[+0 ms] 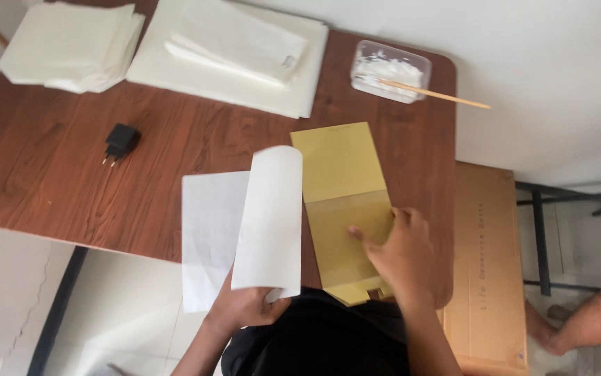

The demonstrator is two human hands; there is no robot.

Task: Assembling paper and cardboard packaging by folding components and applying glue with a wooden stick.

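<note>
Gripping curled white paper sheet (pixel 267 219) at its near edge, left hand (pixel 244 306) fingers closed | right hand (pixel 401 254) fingers spread flat on folded yellow paper envelope (pixel 345 209) | brown wooden table (pixel 50 174) | far: black plug adapter (pixel 121 141), white paper stacks (pixel 70 45)

The counter (pixel 70 174) looks like a reddish-brown wood-grain laminate with a faint sheen. The white sheet (pixel 269 216) is thin, smooth, matt paper, bending softly. The yellow envelope (pixel 342 202) is matt kraft-like paper. The stacked sheets (pixel 70 45) look like soft, matt paper, possibly tissue. The small tub (pixel 391 69) is clear glossy plastic; the stick (pixel 439 94) looks wooden. The charger plug (pixel 121 141) is matt black plastic.
</note>
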